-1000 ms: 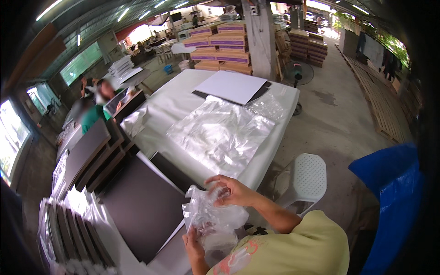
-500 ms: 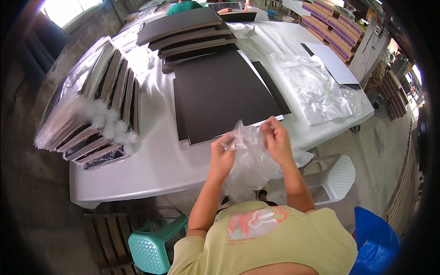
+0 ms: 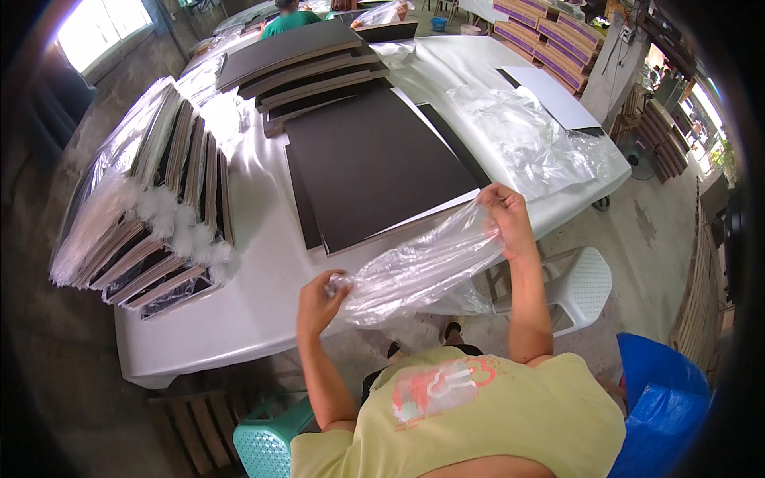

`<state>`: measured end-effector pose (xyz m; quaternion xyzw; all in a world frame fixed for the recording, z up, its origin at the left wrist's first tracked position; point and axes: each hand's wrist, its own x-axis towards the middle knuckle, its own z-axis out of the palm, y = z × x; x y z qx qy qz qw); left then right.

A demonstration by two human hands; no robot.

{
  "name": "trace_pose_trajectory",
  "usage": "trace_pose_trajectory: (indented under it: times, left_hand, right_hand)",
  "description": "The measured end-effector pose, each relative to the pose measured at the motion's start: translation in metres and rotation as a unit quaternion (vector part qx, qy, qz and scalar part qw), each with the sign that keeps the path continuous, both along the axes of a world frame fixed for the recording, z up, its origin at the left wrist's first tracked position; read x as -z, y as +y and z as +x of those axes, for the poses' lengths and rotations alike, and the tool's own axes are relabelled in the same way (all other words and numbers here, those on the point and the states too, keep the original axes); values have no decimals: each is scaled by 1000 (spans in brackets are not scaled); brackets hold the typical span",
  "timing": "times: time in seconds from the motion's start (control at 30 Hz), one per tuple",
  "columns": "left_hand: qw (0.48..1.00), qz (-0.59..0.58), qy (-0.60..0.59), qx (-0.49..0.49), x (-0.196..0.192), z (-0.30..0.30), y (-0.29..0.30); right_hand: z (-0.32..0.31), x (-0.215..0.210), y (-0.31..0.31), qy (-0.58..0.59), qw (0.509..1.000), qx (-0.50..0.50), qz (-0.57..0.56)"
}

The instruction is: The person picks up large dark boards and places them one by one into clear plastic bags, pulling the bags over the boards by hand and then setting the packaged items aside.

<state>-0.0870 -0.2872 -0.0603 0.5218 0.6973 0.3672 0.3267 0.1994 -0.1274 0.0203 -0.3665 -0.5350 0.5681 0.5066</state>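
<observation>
A clear plastic bag [image 3: 418, 271] is stretched between my two hands at the near table edge. My left hand [image 3: 321, 299] pinches its left end, and my right hand [image 3: 506, 217] grips the other end, close to the corner of a black board. That large black board [image 3: 374, 167] lies flat on top of others just beyond the bag, with a white sheet edge [image 3: 430, 225] showing beneath it. Farther back rises a staggered stack of thick dark panels [image 3: 307, 60].
Bagged panels [image 3: 151, 207] are piled at the table's left. Loose plastic film [image 3: 518, 135] and a white sheet [image 3: 558, 95] lie to the right. A white stool [image 3: 586, 287], a green stool [image 3: 275, 438] and a blue bag [image 3: 665, 414] stand near me. A co-worker in green [image 3: 288, 22] is at the far end.
My hands have moved apart, left hand toward the left and down, right hand slightly right and up. The bunched bag is now spread wide between them.
</observation>
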Motion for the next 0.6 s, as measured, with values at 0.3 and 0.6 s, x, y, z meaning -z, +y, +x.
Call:
trace_pose_trajectory:
  times: [0.3,0.6]
  left_hand:
    - [948,174,-252,82,-64,91,78]
    - [912,180,-368,31,-80,108,79]
  right_hand:
    - [-54,-22,-17,-88,980,-79,157]
    - [-39,-33,-11,55,993,-63,78]
